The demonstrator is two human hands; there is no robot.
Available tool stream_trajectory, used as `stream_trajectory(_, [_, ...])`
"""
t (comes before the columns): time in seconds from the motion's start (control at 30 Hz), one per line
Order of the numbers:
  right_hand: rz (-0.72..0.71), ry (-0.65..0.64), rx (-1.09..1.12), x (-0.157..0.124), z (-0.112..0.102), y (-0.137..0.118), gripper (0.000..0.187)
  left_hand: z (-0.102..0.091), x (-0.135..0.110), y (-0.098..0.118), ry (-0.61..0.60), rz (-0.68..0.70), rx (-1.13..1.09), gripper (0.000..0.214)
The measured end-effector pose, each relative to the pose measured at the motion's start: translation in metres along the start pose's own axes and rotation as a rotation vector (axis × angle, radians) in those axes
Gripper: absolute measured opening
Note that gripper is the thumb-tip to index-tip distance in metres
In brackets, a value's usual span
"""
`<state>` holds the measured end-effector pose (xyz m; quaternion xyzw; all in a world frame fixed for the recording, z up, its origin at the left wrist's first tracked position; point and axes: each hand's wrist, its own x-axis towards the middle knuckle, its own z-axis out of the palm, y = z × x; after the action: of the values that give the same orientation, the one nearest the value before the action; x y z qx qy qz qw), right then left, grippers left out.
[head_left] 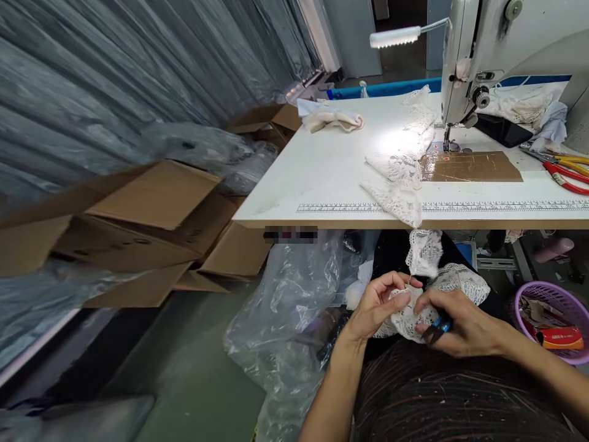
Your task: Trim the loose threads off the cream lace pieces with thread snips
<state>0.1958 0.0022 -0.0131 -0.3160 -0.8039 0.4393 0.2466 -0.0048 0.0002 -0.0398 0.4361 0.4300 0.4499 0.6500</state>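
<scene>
Over my lap, a piece of white lace (411,319) is pinched in my left hand (380,304), thumb against fingers. My right hand (453,322) is closed around a small blue-and-black tool (442,323), perhaps thread snips; its blades are hidden. The fingertips of that hand also touch the lace. More lace hangs from the table edge down to my lap, joined to a strip (405,166) lying on the white table. Behind this strip stands the sewing machine (464,73), its needle area lit by a small lamp (396,38).
Red- and yellow-handled tools (568,169) lie right on the table (322,172). A purple basket (518,310) with scraps stands at lower right. Left are open cardboard boxes (151,196) and clear plastic bags (285,301). A cloth piece (334,118) lies at the table's far left.
</scene>
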Motion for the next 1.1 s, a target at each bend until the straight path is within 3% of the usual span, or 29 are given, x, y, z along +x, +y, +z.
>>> stream_trajectory(0.17, [0.191, 0.081, 0.072, 0.015, -0.01, 0.012, 0.028, -0.002, -0.002, 0.002, 0.056, -0.207, -0.068, 0.05])
stream_trajectory(0.3, [0.301, 0.06, 0.003, 0.023, -0.005, 0.022, 0.051, -0.004, -0.003, 0.002, 0.077, -0.179, 0.04, 0.047])
stream_trajectory(0.47, [0.265, 0.075, 0.024, 0.031, 0.005, 0.024, 0.052, -0.004, -0.003, 0.005, 0.094, -0.097, 0.143, 0.043])
stream_trajectory(0.67, [0.302, 0.116, 0.024, 0.039, 0.006, 0.027, 0.052, -0.004, -0.002, 0.005, 0.109, -0.098, 0.173, 0.04])
stream_trajectory(0.83, [0.313, 0.114, 0.022, 0.03, 0.007, 0.029, 0.053, -0.004, -0.003, 0.007, 0.118, -0.131, 0.135, 0.039])
stream_trajectory(1.1, [0.285, 0.072, -0.123, 0.033, 0.01, 0.021, 0.036, 0.0, -0.001, 0.01, 0.099, -0.127, 0.168, 0.039])
